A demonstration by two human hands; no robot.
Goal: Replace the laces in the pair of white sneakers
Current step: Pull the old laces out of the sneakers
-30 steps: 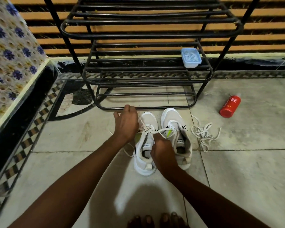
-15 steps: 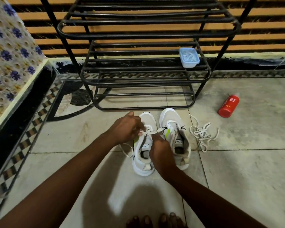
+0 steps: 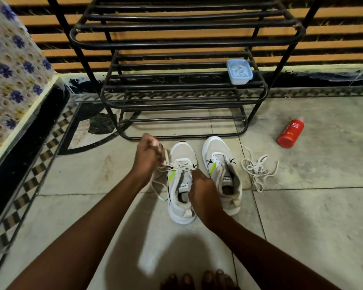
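Here: two white sneakers side by side on the floor (image 3: 302, 227), toes toward the bottom rail of the black rack (image 3: 184, 36). The left sneaker (image 3: 181, 206) carries one lace (image 3: 180, 165), loosely crossed over the eyelets. Left hand (image 3: 147, 158): fingers curled tight, gripping a lace end drawn up and out past the shoe's left side. Right hand (image 3: 203, 189): fingers curled down at the tongue, pinching the lace at the crossing. One loose lace (image 3: 256, 170) lies tangled just right of the right sneaker (image 3: 221, 170). One red bottle (image 3: 290, 133) lies on its side farther right. One blue container (image 3: 239, 71) sits on a rack shelf, right end.
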